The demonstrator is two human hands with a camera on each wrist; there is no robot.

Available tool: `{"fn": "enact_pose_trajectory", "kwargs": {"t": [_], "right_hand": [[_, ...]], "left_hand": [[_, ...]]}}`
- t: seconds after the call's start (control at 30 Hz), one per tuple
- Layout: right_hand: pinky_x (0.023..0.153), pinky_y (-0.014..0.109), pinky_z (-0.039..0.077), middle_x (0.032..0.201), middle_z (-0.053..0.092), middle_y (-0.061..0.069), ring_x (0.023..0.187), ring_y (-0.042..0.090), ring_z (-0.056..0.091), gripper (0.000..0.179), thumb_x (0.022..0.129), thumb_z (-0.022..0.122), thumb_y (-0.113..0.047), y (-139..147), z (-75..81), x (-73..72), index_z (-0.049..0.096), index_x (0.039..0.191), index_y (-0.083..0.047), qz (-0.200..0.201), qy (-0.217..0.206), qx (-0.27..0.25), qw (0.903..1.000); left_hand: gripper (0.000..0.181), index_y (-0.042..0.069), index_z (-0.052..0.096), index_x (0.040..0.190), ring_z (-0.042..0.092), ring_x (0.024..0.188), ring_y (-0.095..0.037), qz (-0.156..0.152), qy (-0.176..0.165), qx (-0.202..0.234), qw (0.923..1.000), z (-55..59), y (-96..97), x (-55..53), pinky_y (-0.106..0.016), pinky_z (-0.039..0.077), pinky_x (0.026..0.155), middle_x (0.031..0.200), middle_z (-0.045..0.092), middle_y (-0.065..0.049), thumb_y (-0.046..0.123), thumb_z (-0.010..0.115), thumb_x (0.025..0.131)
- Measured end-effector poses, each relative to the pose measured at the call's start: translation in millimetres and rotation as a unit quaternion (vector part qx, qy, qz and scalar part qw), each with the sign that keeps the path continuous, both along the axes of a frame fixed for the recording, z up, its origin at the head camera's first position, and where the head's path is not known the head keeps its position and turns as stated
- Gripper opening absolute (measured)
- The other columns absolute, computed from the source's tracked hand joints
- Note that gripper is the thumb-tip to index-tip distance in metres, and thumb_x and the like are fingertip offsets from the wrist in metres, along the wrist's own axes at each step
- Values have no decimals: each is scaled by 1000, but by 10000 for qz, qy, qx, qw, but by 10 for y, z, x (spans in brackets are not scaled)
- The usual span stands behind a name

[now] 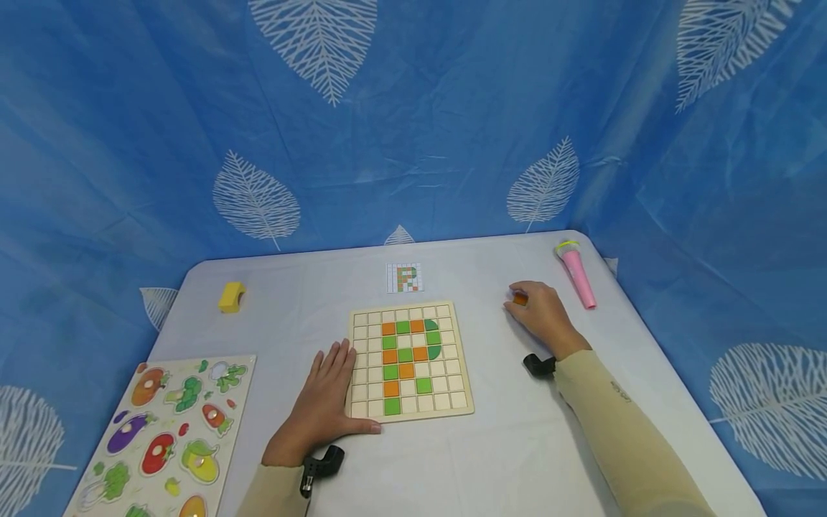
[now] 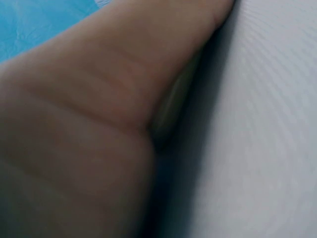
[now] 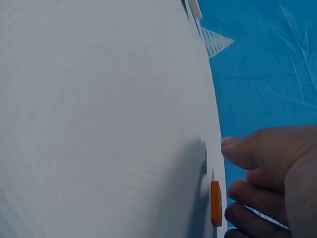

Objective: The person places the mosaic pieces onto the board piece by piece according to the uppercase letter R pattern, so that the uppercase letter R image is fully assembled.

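A wooden grid board (image 1: 464, 408) lies on the white table with orange and green square tiles and two dark green rounded pieces set in a letter-like pattern. My left hand (image 1: 324, 402) rests along its left edge, fingers spread and thumb at the near corner. To the board's right, my right hand (image 1: 544, 316) hovers around an orange tile (image 1: 520, 297). In the right wrist view the orange tile (image 3: 216, 203) seems to lie on the table, apart from the spread thumb and fingers. Skin of the left hand (image 2: 99, 109) fills much of the left wrist view.
A small printed card (image 1: 405, 278) with a similar pattern lies behind the board. At the right is a pink toy microphone (image 1: 578, 276). A yellow arch block (image 1: 231, 297) stands at the back left, and a vegetable puzzle board (image 1: 240, 373) lies near left. Blue curtains surround the table.
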State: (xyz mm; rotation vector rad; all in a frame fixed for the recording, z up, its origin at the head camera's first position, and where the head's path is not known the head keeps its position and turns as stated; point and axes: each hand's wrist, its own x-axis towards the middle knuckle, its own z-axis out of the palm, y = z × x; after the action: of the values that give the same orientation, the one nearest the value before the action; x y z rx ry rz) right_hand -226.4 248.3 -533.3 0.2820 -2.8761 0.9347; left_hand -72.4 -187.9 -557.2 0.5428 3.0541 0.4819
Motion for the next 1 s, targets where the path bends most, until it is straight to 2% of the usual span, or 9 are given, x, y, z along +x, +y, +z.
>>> {"fn": "enact_pose_trajectory", "kwargs": {"t": [0.37,0.77,1.0], "right_hand": [[110,56,45,130,67,23,123,40,59,42,94,81,-10,73,-5,-45,69,131,4,-87,-269,-10,9996],[104,56,49,118,72,24,115,40,65,30,93,77,5,87,-21,-62,72,122,8,-4,124,22,9999],[105,55,49,120,72,22,118,40,64,29,94,75,7,56,-22,-63,72,123,6,-124,-70,63,9999]], "left_hand": [[150,-4,26,164,10,158,-38,-40,28,-9,10000,12,1,5,-59,7,125,172,18,-21,97,68,61],[151,-3,26,165,11,158,-38,-24,26,-8,10000,6,3,0,-58,8,125,172,18,-21,98,67,60],[151,-5,27,164,11,158,-38,-35,104,-38,9999,11,3,8,-58,8,125,171,19,-22,97,68,60]]}}
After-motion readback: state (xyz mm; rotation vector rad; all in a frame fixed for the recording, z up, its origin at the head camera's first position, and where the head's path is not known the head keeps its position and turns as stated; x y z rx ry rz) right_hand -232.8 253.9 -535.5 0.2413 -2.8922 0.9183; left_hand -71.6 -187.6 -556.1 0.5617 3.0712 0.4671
